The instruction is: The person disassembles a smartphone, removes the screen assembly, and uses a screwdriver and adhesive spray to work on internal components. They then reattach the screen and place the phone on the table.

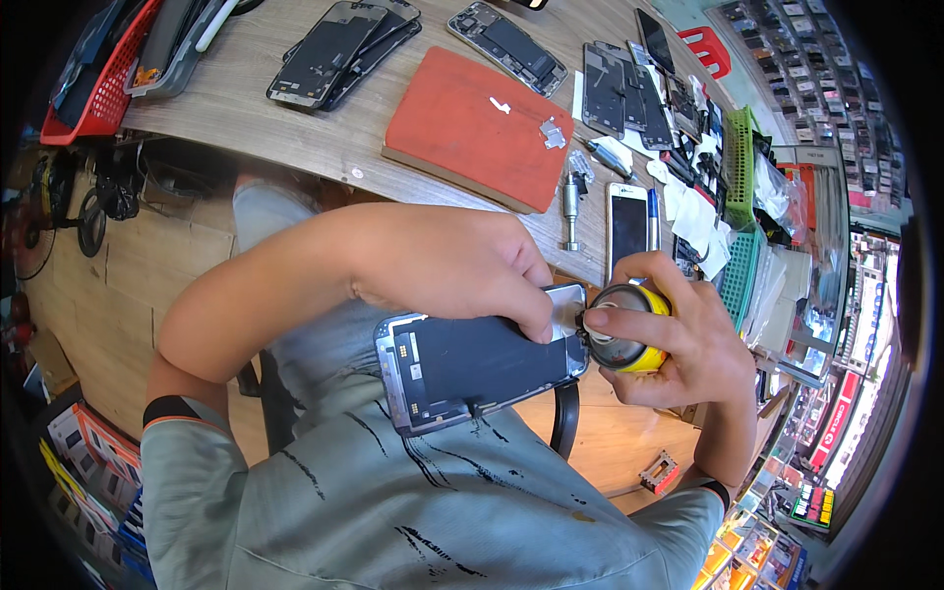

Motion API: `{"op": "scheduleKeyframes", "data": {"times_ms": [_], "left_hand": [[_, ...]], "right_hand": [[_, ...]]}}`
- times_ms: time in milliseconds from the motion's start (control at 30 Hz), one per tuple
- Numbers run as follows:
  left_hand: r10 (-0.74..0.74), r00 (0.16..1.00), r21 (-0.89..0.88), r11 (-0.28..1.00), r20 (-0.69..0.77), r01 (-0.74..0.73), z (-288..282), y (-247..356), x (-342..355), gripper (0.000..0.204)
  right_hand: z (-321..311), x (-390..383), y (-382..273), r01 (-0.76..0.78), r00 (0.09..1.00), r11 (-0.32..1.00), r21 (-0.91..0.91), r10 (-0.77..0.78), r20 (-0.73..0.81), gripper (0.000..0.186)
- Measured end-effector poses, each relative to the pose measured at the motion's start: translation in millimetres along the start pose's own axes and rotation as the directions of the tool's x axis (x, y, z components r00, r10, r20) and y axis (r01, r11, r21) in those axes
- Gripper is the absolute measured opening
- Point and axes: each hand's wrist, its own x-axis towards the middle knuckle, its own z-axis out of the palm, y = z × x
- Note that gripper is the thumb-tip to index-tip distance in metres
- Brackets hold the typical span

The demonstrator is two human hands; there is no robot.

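Over my lap, my left hand (482, 270) pinches one end of a phone screen (462, 359), thumb pressed on its back. The screen lies tilted with its dark inner side up, a silver frame round it and small gold contacts at the far-left end. My right hand (698, 339) wraps round a yellow spray can (651, 356) with a grey top. A finger of that hand rests on the can's top, where the nozzle is hard to make out. The can's top points at the screen's right end, close beside my left thumb.
A red-covered book (482, 123) lies at the table's near edge. Right of it are a screwdriver (571, 211), a white phone (628, 226) and a blue pen (653, 221). Stacked phone screens (339, 54) lie farther back. Green baskets (739, 167) stand right, a red basket (98, 79) left.
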Motion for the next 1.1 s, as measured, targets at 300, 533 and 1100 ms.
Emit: {"op": "scheduleKeyframes", "data": {"times_ms": [300, 533, 1100], "left_hand": [[-0.05, 0.998, 0.003, 0.999, -0.025, 0.05, 2, 7, -2, 0.029], [-0.067, 0.992, 0.172, 0.981, -0.103, 0.084, 6, 17, -2, 0.033], [-0.055, 0.99, 0.1, 0.993, -0.129, 0.068, 8, 26, -4, 0.03]], "right_hand": [[-4, 6, -8, -0.022, 0.998, 0.993, -0.118, 0.029, 0.053, 0.062], [-7, 10, -11, 0.005, 0.996, 0.986, -0.164, 0.009, 0.088, 0.069], [-18, 17, -19, -0.001, 0.99, 0.968, -0.251, 0.036, 0.134, 0.069]]}}
